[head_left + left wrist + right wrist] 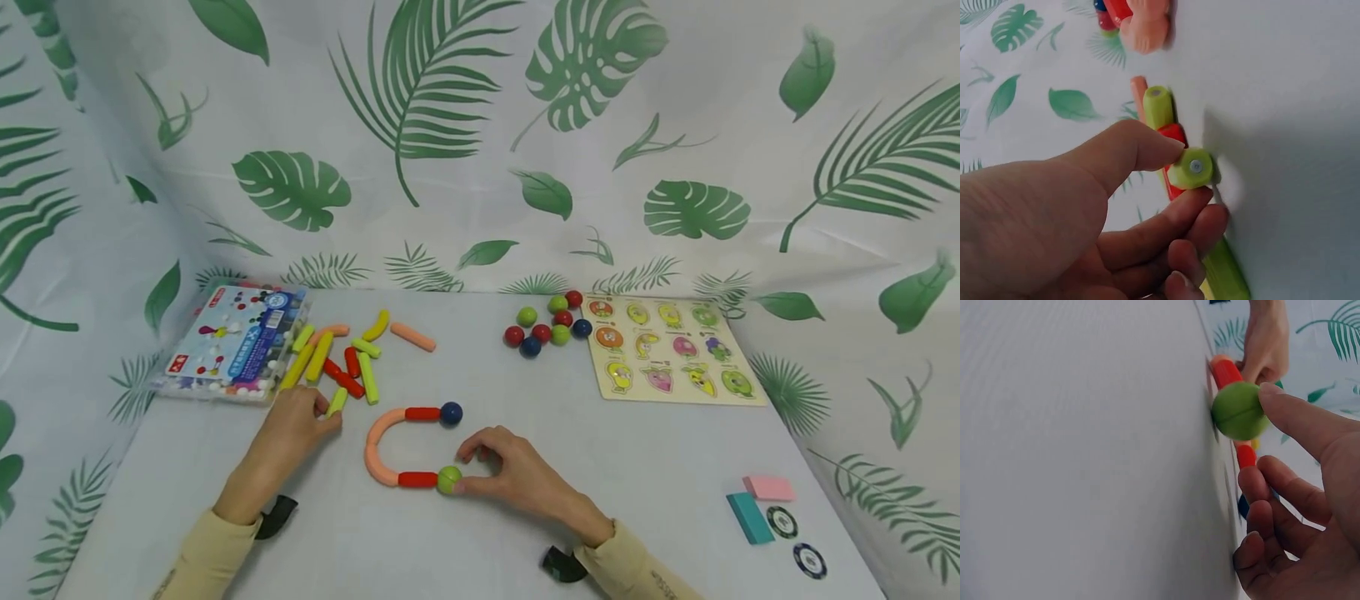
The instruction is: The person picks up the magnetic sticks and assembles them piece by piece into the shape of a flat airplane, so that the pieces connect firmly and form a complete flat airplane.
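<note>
My left hand [288, 425] pinches a short yellow-green magnetic stick [1192, 167] between thumb and index finger, beside a loose group of sticks. In the middle of the table lies a U-shaped chain of curved orange sticks [372, 450] and two red sticks [417, 480]. A dark blue ball [452, 413] sits at its upper end and a green ball [449, 480] at its lower end. The thumb of my right hand [517, 475] touches the green ball; its other fingers are bent loosely, apart from the ball.
A lidded plastic box [232, 342] stands at the left, next to several yellow, red, green and orange sticks [368, 378]. Several coloured balls [542, 333] lie by a wooden fruit board [667, 354]. Teal and pink blocks [750, 518] and two round chips [782, 522] lie right.
</note>
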{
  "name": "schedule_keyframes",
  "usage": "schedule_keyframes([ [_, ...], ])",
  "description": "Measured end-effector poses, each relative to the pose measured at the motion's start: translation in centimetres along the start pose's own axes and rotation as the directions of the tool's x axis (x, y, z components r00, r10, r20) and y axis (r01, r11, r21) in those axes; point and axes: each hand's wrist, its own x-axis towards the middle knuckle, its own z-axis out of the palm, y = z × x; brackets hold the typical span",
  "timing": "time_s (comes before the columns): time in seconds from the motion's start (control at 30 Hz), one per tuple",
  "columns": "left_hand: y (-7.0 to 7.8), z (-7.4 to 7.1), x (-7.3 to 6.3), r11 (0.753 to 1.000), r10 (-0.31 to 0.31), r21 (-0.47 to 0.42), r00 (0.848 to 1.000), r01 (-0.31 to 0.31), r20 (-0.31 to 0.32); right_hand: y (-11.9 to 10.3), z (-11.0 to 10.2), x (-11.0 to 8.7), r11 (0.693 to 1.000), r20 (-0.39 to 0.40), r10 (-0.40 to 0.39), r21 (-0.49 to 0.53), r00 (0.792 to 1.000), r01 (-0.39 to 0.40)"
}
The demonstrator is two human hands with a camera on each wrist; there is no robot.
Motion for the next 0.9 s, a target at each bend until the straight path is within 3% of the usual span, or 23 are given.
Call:
schedule_keyframes([
  [0.2, 0.0, 0.4, 0.2, 0.999, -0.029, -0.019, 0.999, 0.029, -0.023, 0.2, -0.9, -0.2, 1.0, -0.037, -0.004, 0.003, 0.999, 0.004],
  [0.37, 0.8, -0.3, -0.2, 0.999, -0.04, -0.031, 0.997, 0.039, -0.061, 0.3, -1.6, -0.3, 1.0, -0.069, -0.016, -0.009, 0.997, 0.015],
  [0.5, 2.6, -0.3, -0.1, 0.999, 0.033, -0.026, 0.996, -0.036, -0.083, 0.5, -2.2, -0.4, 1.0, -0.109, -0.022, -0.021, 0.994, 0.02],
  [0.67, 6.4, 1.0, 0.7, 0.988, 0.148, -0.028, 0.988, -0.15, -0.042, 0.9, -2.8, -0.7, 0.999, -0.166, -0.013, -0.047, 0.986, 0.005],
  [0.77, 8.9, 2.2, 1.4, 0.969, 0.243, -0.031, 0.97, -0.244, -0.01, 1.1, -3.0, -1.0, 0.999, -0.187, -0.005, -0.045, 0.982, -0.004],
  [0.9, 11.8, 3.8, 2.3, 0.932, 0.363, -0.01, 0.931, -0.363, 0.044, 1.5, -3.2, -1.2, 0.999, -0.197, -0.009, -0.043, 0.98, 0.0],
])
